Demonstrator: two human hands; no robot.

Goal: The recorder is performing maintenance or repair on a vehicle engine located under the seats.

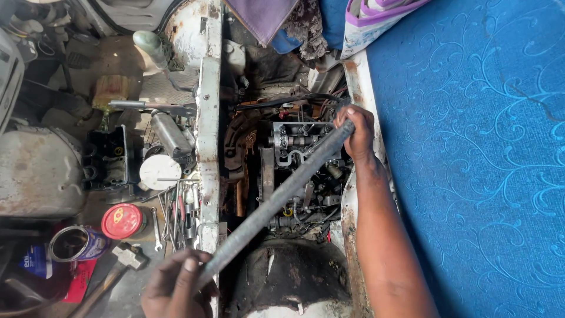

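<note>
**Long bar gripped at both ends, lying across the engine bay**

Bar (276, 197) runs diagonally, long axis from about 7 o'clock to 1 o'clock in the frame. It's a grey, rough steel rod, and it crosses right over the engine (300, 171) in the open bay.

Left hand (173, 285) is at the near, low end, around 7 o'clock: fingers wrapped closed on the bar, thumb on top. Right hand (356, 132) has the far, upper end at about 1 o'clock, fist closed round it, forearm coming in along the rusty right edge of the bay. So both hands are on it, one per end, and neither is nearer than the other; the whole free span lies between them.

Whether the bar's middle touches the engine or clears it, I can't tell (view is straight down).

At 9 o'clock from the bay: spanners (173, 215) loose on the floor, a red lid (122, 221), an open tin (73, 242), a hammer (123, 262). At 3 o'clock, blue patterned cloth (477, 159).
</note>
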